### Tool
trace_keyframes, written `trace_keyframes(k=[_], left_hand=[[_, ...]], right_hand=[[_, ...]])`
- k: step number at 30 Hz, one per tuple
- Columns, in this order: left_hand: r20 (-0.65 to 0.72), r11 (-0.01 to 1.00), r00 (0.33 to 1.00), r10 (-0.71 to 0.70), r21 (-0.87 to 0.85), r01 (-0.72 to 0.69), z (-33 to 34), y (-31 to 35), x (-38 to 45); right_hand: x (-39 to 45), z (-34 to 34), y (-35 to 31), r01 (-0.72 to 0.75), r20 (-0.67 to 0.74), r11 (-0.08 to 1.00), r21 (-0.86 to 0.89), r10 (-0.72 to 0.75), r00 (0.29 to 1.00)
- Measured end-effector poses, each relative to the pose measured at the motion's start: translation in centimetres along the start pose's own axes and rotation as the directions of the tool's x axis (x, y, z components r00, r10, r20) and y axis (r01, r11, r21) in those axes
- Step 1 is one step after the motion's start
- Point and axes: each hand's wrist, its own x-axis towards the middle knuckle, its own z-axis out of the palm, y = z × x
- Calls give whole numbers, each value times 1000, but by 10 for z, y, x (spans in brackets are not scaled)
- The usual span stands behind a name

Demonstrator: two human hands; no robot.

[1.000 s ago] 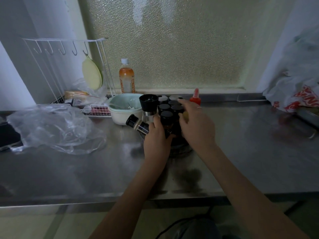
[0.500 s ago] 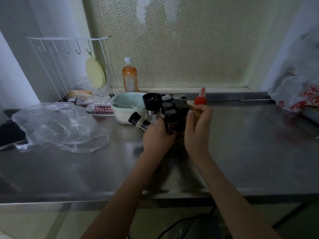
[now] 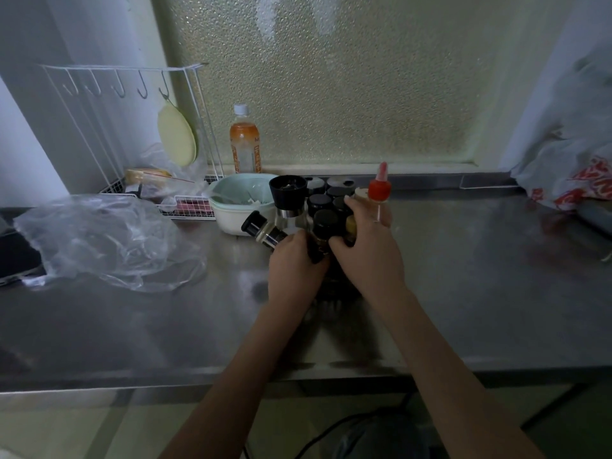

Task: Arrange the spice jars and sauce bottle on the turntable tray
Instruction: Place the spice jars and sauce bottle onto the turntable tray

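My left hand (image 3: 294, 260) grips a tilted spice jar (image 3: 263, 230); right hand (image 3: 366, 250) wraps the red-capped sauce bottle (image 3: 379, 193) beside the packed black-lidded jars (image 3: 326, 207). Turntable tray is hidden under them. Risk: nudging the tall grinder (image 3: 287, 200) over, or the tray spinning.

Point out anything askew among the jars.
One black-capped jar leans sharply left at the cluster's left edge by the left hand, while the other jars and the red-capped sauce bottle stand upright.

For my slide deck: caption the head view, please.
Both hands, left and right, crowd black-capped spice jars and a red-capped sauce bottle together on a steel counter.
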Motion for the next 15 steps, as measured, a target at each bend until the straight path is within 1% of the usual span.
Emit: trace_keyframes(k=[3, 6, 8, 9, 11, 13, 14, 15], left_hand=[[35, 1000, 999, 9, 0, -9, 3, 1, 3], [25, 993, 998, 62, -104, -59, 2, 4, -1], [2, 979, 999, 45, -197, -44, -6, 7, -6], [-34, 971, 999, 8, -238, -15, -10, 5, -9], [-165, 957, 980, -111, -285, 61, -16, -2, -12], [-284, 950, 927, -246, -259, 173, -18, -13, -12], [-314, 940, 894, -320, -227, 256, -20, -17, -10], [-310, 917, 865, -394, -195, 348, -20, -21, -6]], right_hand=[[4, -5, -4, -4, 32, 998, -56, 6, 999], [5, -7, -3, 16, 48, 997, -78, -12, 999], [4, -8, -3, 21, 66, 996, -85, -15, 998], [4, -8, -2, 20, 67, 996, -84, -14, 998], [0, -7, 1, 25, 27, 998, -58, -23, 999], [-8, -4, 6, 44, -49, 999, 23, -43, 998], [-13, -2, 9, 53, -77, 996, 70, -47, 996], [-19, 0, 11, 45, -99, 992, 115, -33, 995]])
